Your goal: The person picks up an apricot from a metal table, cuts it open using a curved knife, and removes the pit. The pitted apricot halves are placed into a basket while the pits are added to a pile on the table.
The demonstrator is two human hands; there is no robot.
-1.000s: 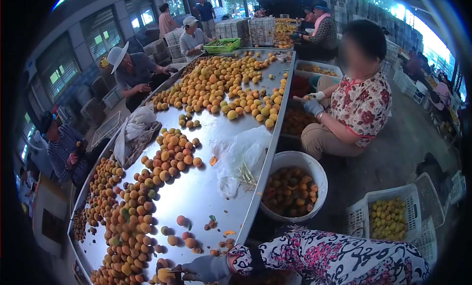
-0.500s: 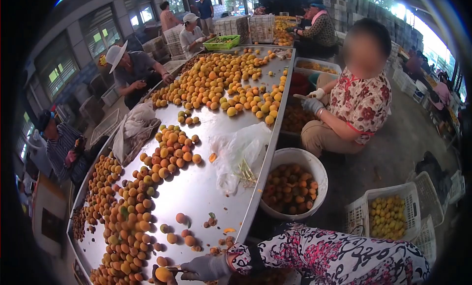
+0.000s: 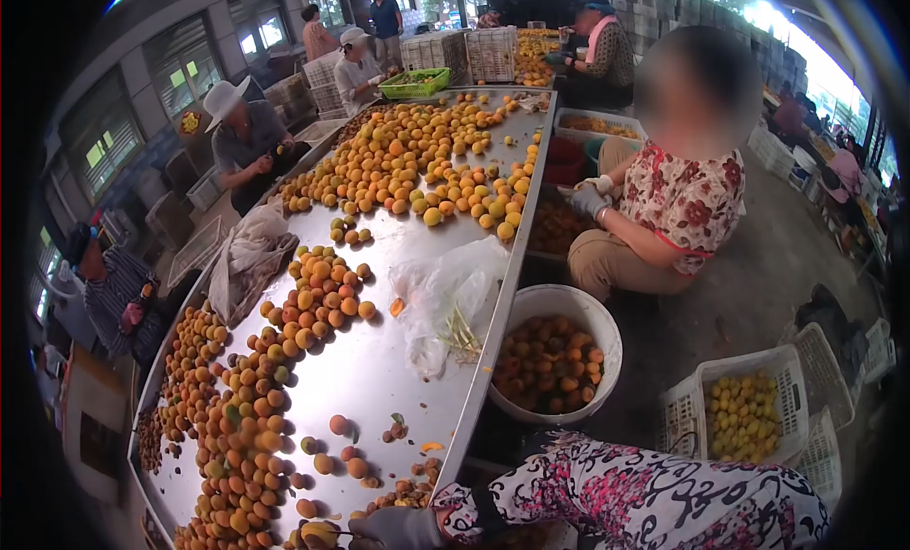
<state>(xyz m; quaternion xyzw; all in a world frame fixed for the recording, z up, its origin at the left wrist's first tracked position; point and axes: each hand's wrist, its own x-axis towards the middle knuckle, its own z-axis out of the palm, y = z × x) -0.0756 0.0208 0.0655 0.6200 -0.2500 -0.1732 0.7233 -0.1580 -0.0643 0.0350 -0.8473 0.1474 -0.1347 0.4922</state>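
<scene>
At the bottom edge, my right hand [image 3: 398, 528], in a grey glove, is closed around a small knife [image 3: 338, 532], of which only a thin dark piece shows. The knife meets a yellow-orange apricot [image 3: 318, 534]. My left hand [image 3: 330, 546] is at that apricot, almost wholly cut off by the frame's lower edge. Many loose apricots [image 3: 242, 427] form a long band on the metal table [image 3: 379, 408], left of my hands. Close above my right glove lies a small heap of brown, pulpy scraps [image 3: 408, 493].
A white bucket [image 3: 611, 360] of dark apricots stands at the table's right side. Crates [image 3: 791, 375], one with yellow fruit, sit beyond it. A co-worker in a floral shirt [image 3: 682, 199] sits at the right. Plastic bags [image 3: 441, 303] and cloth [image 3: 251, 251] lie on the table.
My right hand and the apricot have dropped lower towards the frame's bottom edge. The co-worker on the right has drawn both gloved hands together. The view has shifted slightly.
</scene>
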